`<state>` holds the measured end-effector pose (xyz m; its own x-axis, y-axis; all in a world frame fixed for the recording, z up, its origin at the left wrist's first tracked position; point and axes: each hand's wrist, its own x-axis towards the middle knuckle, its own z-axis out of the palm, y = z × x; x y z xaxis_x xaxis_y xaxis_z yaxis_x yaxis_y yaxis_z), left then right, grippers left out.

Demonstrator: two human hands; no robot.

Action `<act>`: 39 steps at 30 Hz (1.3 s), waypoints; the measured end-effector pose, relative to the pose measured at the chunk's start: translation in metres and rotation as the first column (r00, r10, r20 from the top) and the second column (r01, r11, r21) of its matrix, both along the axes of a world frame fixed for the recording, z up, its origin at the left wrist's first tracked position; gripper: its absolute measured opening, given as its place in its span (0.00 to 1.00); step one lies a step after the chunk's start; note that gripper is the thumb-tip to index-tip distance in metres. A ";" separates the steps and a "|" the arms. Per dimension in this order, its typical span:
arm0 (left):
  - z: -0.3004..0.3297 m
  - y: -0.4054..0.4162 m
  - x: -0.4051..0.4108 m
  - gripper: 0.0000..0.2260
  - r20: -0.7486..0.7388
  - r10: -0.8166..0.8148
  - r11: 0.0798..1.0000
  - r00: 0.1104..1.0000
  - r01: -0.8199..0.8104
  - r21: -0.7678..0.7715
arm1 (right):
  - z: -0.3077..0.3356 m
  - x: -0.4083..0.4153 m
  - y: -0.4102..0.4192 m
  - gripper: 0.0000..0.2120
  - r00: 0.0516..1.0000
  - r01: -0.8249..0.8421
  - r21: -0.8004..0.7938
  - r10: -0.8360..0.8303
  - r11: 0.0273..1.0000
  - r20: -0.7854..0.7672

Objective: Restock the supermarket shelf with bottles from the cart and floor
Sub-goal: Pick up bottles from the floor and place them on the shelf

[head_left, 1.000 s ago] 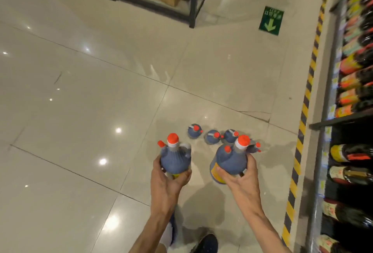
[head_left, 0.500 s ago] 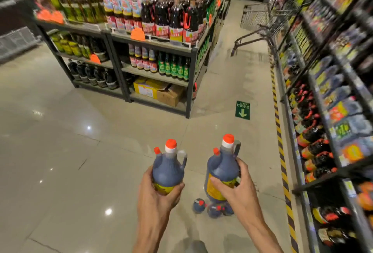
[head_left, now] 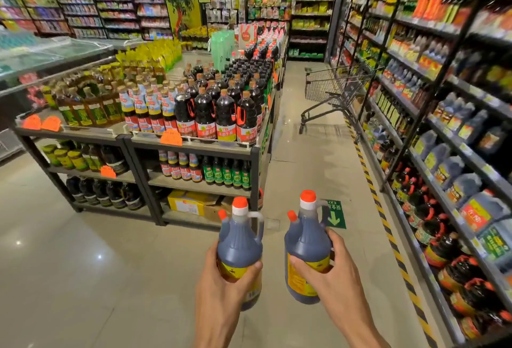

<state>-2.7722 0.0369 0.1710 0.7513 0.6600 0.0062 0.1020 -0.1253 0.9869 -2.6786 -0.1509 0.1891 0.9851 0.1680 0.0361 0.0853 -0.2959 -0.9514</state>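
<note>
I hold two dark sauce bottles upright in front of me, each with an orange cap, a small orange spout and a yellow label. My left hand point(head_left: 221, 286) grips the left bottle point(head_left: 238, 242) around its lower body. My right hand point(head_left: 329, 278) wraps the right bottle point(head_left: 306, 239) from the right side. The tall shelf point(head_left: 468, 150) on my right carries rows of similar dark bottles. A wire shopping cart point(head_left: 332, 89) stands farther down the aisle beside that shelf. The bottles on the floor are out of view.
A low island rack point(head_left: 194, 145) full of dark and yellow bottles stands ahead on the left, with cardboard boxes point(head_left: 191, 203) on its bottom level. A yellow-black striped line point(head_left: 388, 236) runs along the base of the right shelf. A green exit arrow sticker point(head_left: 335, 214) lies on the tiled floor.
My view has risen from the floor to the aisle. Both bottles came up with my hands, and the bottles left on the floor dropped out of sight.
</note>
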 end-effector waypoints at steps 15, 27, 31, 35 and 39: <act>0.025 0.094 0.363 0.40 0.090 -0.243 0.970 0.966 0.242 0.024 | 0.034 0.305 0.084 0.40 0.952 0.301 -0.061 -0.297 0.952 0.067; 0.055 0.105 0.702 0.45 0.141 -0.552 0.829 0.822 0.559 -0.012 | 0.078 0.563 0.101 0.43 0.803 0.594 -0.049 -0.588 0.803 0.094; 0.056 0.079 0.806 0.45 0.157 -0.615 0.783 0.773 0.621 0.008 | 0.075 0.647 0.078 0.47 0.740 0.671 -0.052 -0.663 0.740 0.112; 0.049 0.037 0.910 0.43 0.146 -0.667 0.740 0.731 0.672 0.015 | 0.064 0.744 0.041 0.47 0.701 0.709 -0.019 -0.702 0.705 0.122; 0.044 -0.015 1.018 0.40 0.138 -0.702 0.704 0.698 0.710 -0.007 | 0.059 0.844 -0.010 0.49 0.663 0.746 -0.027 -0.738 0.665 0.124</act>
